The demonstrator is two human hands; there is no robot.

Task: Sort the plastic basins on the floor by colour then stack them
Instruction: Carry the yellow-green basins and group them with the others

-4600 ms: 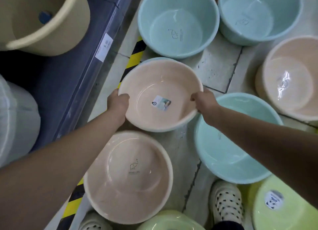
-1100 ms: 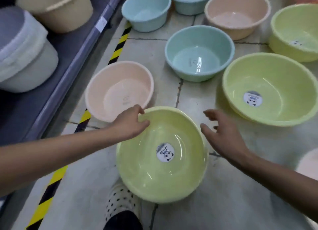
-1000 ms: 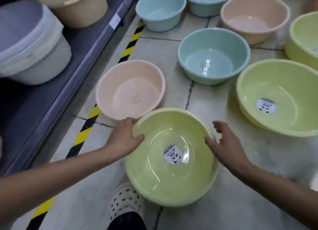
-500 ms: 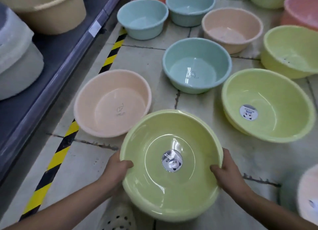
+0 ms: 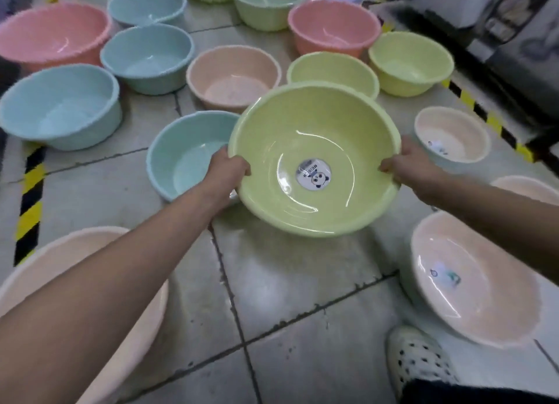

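Observation:
I hold a yellow-green basin point(image 5: 314, 137) with a panda sticker in the air over the floor. My left hand point(image 5: 225, 173) grips its left rim and my right hand point(image 5: 405, 166) grips its right rim. Just behind it stands another yellow-green basin point(image 5: 332, 70), with a third point(image 5: 411, 61) to the right. Light blue basins point(image 5: 181, 158) point(image 5: 60, 107) point(image 5: 148, 55) lie to the left. A peach basin point(image 5: 233, 73) stands at centre back. Pink basins point(image 5: 51, 31) point(image 5: 332, 25) sit further off.
Pale peach basins lie near me at lower left point(image 5: 60, 252), lower right point(image 5: 472, 279) and right point(image 5: 450, 131). My spotted white shoe point(image 5: 417, 364) is at the bottom right. Yellow-black tape point(image 5: 28, 198) marks the floor's left side. Dark shelving point(image 5: 514, 40) stands at the right.
I have lifted the yellow-green basin off the floor with both hands and turned right. Half a second ago it sat lower, near the left shelf and a peach basin.

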